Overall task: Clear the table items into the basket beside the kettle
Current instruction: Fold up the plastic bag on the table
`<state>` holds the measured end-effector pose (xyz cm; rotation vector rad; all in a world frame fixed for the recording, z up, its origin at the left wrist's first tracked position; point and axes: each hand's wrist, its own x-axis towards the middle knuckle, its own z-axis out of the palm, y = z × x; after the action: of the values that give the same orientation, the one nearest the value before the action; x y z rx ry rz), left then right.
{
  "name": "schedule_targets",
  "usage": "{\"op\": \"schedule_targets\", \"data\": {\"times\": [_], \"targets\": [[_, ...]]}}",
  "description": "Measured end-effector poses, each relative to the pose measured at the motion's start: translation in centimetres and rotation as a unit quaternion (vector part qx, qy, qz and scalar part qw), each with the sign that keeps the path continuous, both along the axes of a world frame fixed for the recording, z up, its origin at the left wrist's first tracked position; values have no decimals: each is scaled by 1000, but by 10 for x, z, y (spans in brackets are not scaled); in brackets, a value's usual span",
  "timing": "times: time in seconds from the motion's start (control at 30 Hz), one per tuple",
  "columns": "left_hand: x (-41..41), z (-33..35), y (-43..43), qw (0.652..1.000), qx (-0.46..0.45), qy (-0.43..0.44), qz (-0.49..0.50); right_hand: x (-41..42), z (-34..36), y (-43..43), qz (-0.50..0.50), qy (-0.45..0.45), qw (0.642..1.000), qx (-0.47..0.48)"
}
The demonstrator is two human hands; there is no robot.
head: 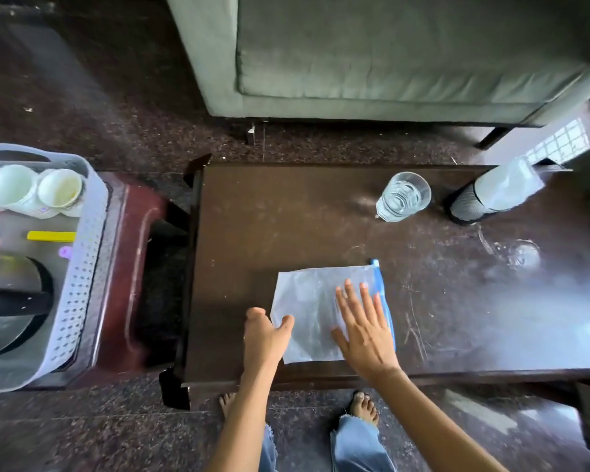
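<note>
The right hand (pixel 363 327) lies flat with fingers spread on a clear zip bag (pixel 315 311), low in the centre of the frame, its fingertips near the bag's blue zip strip (pixel 384 301). The left hand (pixel 264 335) sits at the bag's left edge, fingers curled loosely, thumb touching the plastic; it grips nothing. The bag lies flat on the dark wooden desk (pixel 286 216), near its front edge.

Toward the upper right of the desk stands a clear drinking glass (pixel 402 196), and just to its right lies a black-based bottle (pixel 491 195) tilted on its side. A wet ring mark (pixel 521 253) shows on the desk's right part.

At the left edge of the frame a grey perforated basket (pixel 82 267) rests on a reddish stool (pixel 133 267), well apart from the bag. Inside it are two pale cups (pixel 34 190), a yellow strip (pixel 51 236) and a steel kettle (pixel 7 301) with a black handle. A grey-green sofa (pixel 389 52) fills the top. Bare feet (pixel 363 405) and jeans show at the bottom.
</note>
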<state>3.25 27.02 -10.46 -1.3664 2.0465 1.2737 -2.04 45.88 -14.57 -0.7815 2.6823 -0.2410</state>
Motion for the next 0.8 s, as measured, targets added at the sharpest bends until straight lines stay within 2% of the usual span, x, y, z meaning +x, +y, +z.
{"op": "schedule_targets", "data": {"times": [0.13, 0.23, 0.4, 0.47, 0.53, 0.63, 0.73, 0.8], "targets": [[-3, 1, 10, 999, 3, 0, -35, 12, -19, 4, -8, -30, 999, 27], [-12, 8, 21, 997, 5, 53, -59, 14, -25, 8, -11, -47, 998, 42], [-29, 22, 64, 982, 25, 148, -113, 13, -27, 9, 2, -73, 997, -2], [-35, 20, 80, 978, 56, 158, -126, 8, -18, 16, -29, -123, 989, -80], [-38, 15, 91, 972, 67, 174, -146, 5, 1, 22, -150, -222, 946, -180], [-37, 6, 98, 955, 58, 207, -205, 1, 14, 33, -313, -328, 848, -274], [-34, -10, 104, 938, 43, 236, -251, -8, 13, 41, -336, -278, 843, -315], [-33, -22, 109, 925, 9, 237, -298, -17, 8, 47, -374, -237, 826, -349]]}}
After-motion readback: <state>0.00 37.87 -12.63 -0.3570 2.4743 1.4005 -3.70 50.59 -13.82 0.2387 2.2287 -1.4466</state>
